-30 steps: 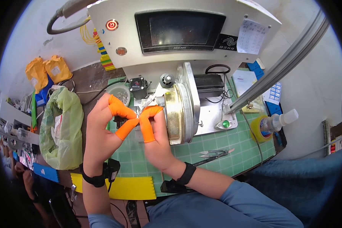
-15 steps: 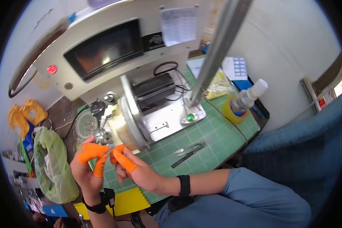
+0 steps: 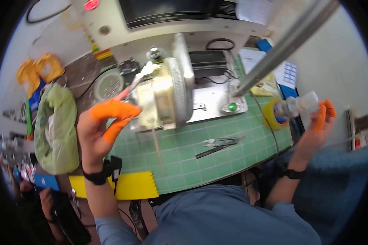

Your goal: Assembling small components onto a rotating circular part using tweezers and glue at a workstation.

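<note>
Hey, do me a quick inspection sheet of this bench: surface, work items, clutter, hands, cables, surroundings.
Surface: green gridded mat, with a yellow strip at its front left.
Work items: brass-coloured drum on the machine; yellow bottle with a white cap, at right.
Clutter: snips on the mat; pale green bag at far left.
Hands: left hand near the drum, fingertips close together; right hand at the bottle's cap, contact unclear; both wear orange finger covers.
Cables: one crosses the mat's right side.
Surroundings: dark screen behind; another person's hand at lower left.
</note>
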### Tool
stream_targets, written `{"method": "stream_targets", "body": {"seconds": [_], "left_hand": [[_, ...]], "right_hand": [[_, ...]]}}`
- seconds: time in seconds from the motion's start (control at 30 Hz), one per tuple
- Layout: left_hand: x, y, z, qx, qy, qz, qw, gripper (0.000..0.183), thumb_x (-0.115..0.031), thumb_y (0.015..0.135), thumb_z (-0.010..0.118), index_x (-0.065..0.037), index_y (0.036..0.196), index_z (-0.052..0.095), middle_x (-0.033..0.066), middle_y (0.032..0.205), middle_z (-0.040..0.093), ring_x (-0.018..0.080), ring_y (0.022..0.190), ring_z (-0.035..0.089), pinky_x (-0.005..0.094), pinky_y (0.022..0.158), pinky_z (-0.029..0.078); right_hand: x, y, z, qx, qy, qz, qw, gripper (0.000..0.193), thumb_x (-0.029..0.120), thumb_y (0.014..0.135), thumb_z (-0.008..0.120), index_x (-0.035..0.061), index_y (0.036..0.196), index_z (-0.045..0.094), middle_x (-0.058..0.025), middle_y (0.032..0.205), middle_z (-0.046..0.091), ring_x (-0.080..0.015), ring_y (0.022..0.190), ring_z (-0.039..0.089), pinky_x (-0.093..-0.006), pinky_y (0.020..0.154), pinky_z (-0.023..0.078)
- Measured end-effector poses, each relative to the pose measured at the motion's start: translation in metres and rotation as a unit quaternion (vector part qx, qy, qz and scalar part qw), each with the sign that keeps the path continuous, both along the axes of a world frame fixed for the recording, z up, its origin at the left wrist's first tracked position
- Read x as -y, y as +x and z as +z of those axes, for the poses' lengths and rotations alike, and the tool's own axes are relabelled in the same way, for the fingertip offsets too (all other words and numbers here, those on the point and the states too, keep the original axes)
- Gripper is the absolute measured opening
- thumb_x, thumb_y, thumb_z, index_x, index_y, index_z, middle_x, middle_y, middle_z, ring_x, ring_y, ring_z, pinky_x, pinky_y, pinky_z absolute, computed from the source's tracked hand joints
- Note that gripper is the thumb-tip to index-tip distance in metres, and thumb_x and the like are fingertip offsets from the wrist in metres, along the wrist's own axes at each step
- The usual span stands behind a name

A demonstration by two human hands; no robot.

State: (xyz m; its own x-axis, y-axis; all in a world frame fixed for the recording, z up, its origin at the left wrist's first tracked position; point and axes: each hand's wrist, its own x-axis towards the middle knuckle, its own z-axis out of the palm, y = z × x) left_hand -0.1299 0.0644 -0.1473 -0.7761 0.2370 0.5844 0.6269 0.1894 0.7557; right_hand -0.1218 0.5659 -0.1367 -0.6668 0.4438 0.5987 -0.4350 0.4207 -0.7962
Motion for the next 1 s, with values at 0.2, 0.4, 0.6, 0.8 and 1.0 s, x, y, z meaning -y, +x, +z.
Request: {"method": "stream_targets", "body": {"seconds": [0.2,0.4,0.6,0.8,1.0], "left_hand": [[0.005,-0.001,-0.003,-0.032,-0.011,0.008,0.999,0.017,0.005,0.086,0.076,-0.004,0.098,0.068,0.0105,0.099,0.077,0.0251,0.093,0.072,0.0566,0.109,0.05],[0.008,-0.002,0.0,-0.052,-0.02,0.011,0.998,0.019,0.003,0.082,0.079,-0.005,0.095,0.067,0.0097,0.098,0.075,0.0243,0.091,0.069,0.0487,0.104,0.054],[0.012,-0.002,-0.005,-0.074,-0.03,0.007,0.997,0.021,0.003,0.079,0.082,-0.003,0.093,0.067,0.0113,0.096,0.073,0.0248,0.087,0.07,0.0366,0.083,0.056],[0.01,-0.008,-0.001,-0.059,-0.041,-0.004,0.997,0.014,0.0,0.082,0.079,-0.002,0.09,0.068,0.0096,0.09,0.071,0.028,0.092,0.071,0.058,0.105,0.052],[0.013,-0.006,-0.006,-0.065,-0.028,-0.003,0.997,0.015,0.002,0.081,0.079,-0.002,0.089,0.068,0.0085,0.087,0.07,0.0276,0.092,0.071,0.0568,0.104,0.053]], "right_hand": [[-0.056,-0.029,-0.024,0.188,0.054,0.041,0.98,0.044,0.023,0.108,0.06,0.002,0.146,0.055,-0.0069,0.137,0.062,-0.0106,0.115,0.059,-0.026,0.094,0.046],[-0.046,-0.021,0.04,-0.044,-0.143,0.156,0.976,0.048,0.02,0.106,0.063,-0.0012,0.147,0.05,-0.0081,0.116,0.063,-0.0138,0.1,0.06,-0.0266,0.087,0.052],[0.106,-0.037,0.078,-0.027,-0.113,0.531,0.839,0.076,0.047,0.093,0.077,-0.0045,0.139,0.047,-0.0089,0.099,0.05,-0.0123,0.08,0.048,-0.0222,0.061,0.042],[0.229,-0.048,0.066,0.061,0.076,0.413,0.906,0.09,0.074,0.098,0.049,-0.006,0.14,0.055,-0.0205,0.111,0.065,-0.0139,0.065,0.062,-0.0212,0.049,0.046],[0.264,-0.057,0.035,-0.041,0.113,0.336,0.934,0.073,0.06,0.104,0.052,-0.0081,0.127,0.064,-0.0201,0.098,0.07,-0.0141,0.062,0.062,-0.0236,0.051,0.049]]}}
